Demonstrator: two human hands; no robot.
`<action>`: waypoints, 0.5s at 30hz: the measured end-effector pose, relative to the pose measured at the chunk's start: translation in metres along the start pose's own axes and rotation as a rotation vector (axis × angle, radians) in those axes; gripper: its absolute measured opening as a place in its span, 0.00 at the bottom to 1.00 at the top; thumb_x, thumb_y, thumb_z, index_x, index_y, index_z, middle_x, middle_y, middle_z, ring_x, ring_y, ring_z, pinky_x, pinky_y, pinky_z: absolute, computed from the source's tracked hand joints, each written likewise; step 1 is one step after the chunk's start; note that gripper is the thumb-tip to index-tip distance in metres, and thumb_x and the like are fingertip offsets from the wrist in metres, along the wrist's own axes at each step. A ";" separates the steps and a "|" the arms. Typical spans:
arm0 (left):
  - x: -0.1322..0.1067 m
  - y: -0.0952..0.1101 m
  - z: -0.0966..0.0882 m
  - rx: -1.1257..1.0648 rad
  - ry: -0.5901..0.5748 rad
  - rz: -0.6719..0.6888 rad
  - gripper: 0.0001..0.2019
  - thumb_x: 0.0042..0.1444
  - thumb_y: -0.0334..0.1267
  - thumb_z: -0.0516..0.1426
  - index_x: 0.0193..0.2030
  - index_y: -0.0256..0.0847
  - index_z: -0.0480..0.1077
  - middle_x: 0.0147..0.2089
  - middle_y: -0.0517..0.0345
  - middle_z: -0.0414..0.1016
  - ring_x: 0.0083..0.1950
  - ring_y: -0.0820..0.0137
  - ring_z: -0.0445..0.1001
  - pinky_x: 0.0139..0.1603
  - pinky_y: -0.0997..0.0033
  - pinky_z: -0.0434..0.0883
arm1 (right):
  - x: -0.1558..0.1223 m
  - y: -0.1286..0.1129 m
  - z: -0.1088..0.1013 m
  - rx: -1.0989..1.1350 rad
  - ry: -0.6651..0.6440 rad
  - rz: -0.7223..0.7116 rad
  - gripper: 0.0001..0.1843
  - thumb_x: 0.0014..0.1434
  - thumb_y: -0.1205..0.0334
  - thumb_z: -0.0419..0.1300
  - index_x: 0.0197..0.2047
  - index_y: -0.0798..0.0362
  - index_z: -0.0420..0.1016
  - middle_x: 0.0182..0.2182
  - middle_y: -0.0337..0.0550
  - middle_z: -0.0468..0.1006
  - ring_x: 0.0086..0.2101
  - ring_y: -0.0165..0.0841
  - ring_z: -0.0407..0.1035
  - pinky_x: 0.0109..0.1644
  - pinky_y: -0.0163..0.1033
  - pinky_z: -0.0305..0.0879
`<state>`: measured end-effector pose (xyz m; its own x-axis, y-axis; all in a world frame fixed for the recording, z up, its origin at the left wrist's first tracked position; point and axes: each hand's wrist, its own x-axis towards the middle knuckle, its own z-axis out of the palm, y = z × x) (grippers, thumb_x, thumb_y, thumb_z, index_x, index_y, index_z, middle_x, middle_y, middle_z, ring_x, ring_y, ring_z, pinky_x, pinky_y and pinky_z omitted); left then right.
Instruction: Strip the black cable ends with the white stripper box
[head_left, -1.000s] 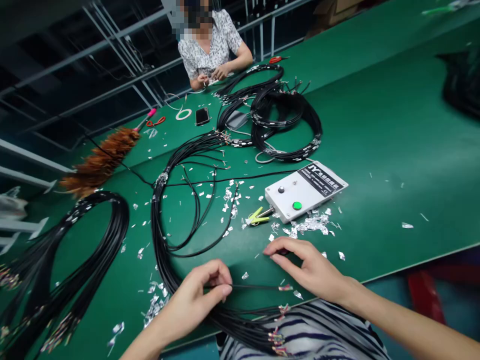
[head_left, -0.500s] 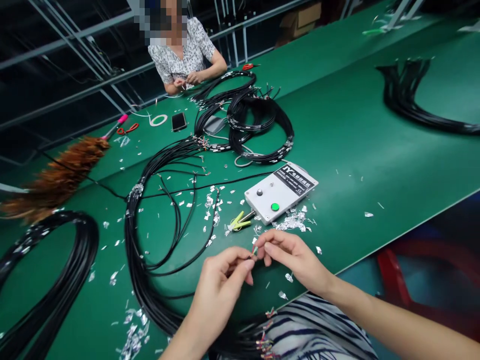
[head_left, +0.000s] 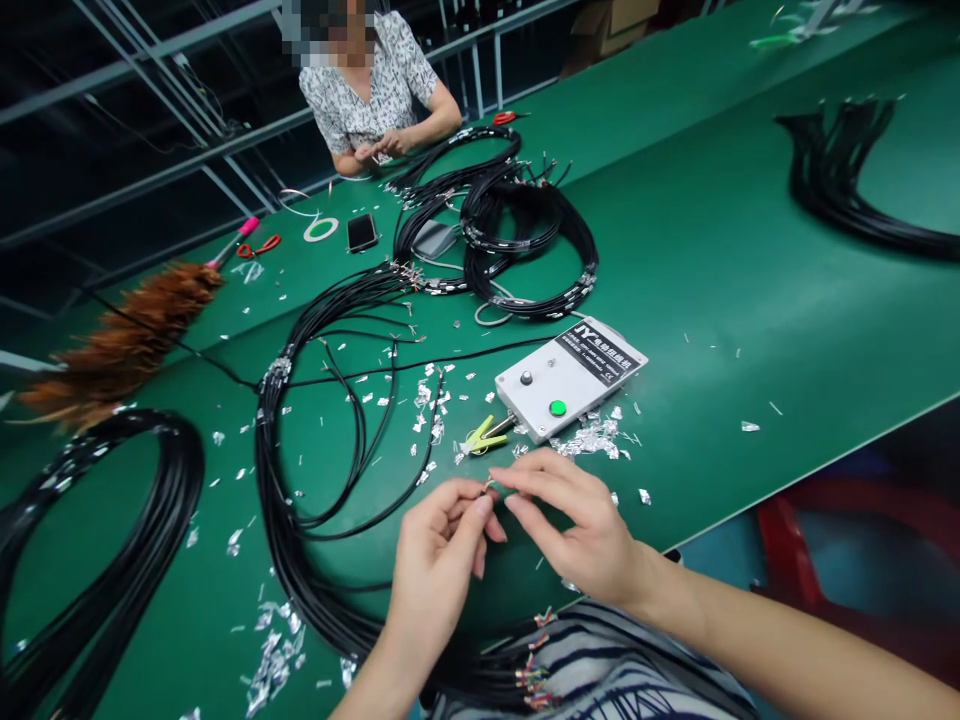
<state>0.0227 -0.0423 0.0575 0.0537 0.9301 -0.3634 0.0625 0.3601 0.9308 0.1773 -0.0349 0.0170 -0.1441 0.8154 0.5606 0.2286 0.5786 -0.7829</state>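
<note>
My left hand (head_left: 442, 550) is closed in a pinch on the end of a black cable, most of which its fingers hide. Thin coloured wires (head_left: 491, 485), with green and white showing, stick out at the fingertips. Close against them is my right hand (head_left: 574, 515), its fingertips at the wires and its thumb standing apart from the index finger. Just beyond both hands lies a grey control box (head_left: 574, 378) with a green button and a black knob. A yellow-green clip (head_left: 484, 437) sits at the box's shaft.
A bundle of black cables (head_left: 274, 480) curves along my left to my lap. Coiled cables (head_left: 592, 250) lie behind the box, another bundle (head_left: 847, 200) far right. Foil scraps (head_left: 277, 650) litter the table. A brown duster (head_left: 127, 340) lies left. A co-worker (head_left: 375, 100) sits opposite.
My right thumb and index finger have parted from their pinch at a red wire. Both hands have shifted slightly left and up in view, while the table items moved slightly right.
</note>
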 end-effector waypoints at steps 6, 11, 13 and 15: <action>0.000 -0.005 0.002 -0.024 0.001 -0.008 0.18 0.52 0.51 0.63 0.32 0.35 0.71 0.21 0.59 0.72 0.15 0.80 0.59 0.17 0.79 0.55 | -0.004 0.008 -0.001 -0.088 0.020 0.037 0.16 0.63 0.71 0.56 0.51 0.49 0.77 0.40 0.45 0.80 0.36 0.33 0.75 0.38 0.39 0.74; 0.000 -0.005 0.002 -0.022 -0.006 -0.013 0.18 0.53 0.52 0.62 0.34 0.35 0.72 0.22 0.59 0.72 0.15 0.80 0.59 0.17 0.78 0.55 | 0.006 0.008 0.003 0.250 -0.020 0.458 0.06 0.59 0.62 0.61 0.39 0.53 0.78 0.37 0.44 0.78 0.26 0.27 0.71 0.28 0.34 0.69; 0.000 -0.006 0.001 -0.014 -0.013 -0.007 0.18 0.54 0.52 0.61 0.34 0.35 0.72 0.22 0.58 0.73 0.15 0.80 0.59 0.17 0.78 0.55 | 0.007 0.005 0.006 0.325 -0.024 0.529 0.06 0.58 0.60 0.63 0.37 0.53 0.78 0.35 0.43 0.78 0.26 0.27 0.71 0.28 0.33 0.68; -0.001 -0.007 0.000 -0.004 -0.022 -0.001 0.18 0.55 0.52 0.60 0.34 0.35 0.72 0.23 0.58 0.73 0.15 0.80 0.60 0.18 0.78 0.56 | 0.008 0.003 0.008 0.360 -0.018 0.562 0.07 0.57 0.59 0.63 0.38 0.53 0.77 0.35 0.42 0.77 0.26 0.27 0.71 0.29 0.34 0.69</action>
<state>0.0225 -0.0456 0.0513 0.0757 0.9281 -0.3647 0.0588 0.3609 0.9307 0.1689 -0.0267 0.0170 -0.1131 0.9928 0.0387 -0.0613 0.0319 -0.9976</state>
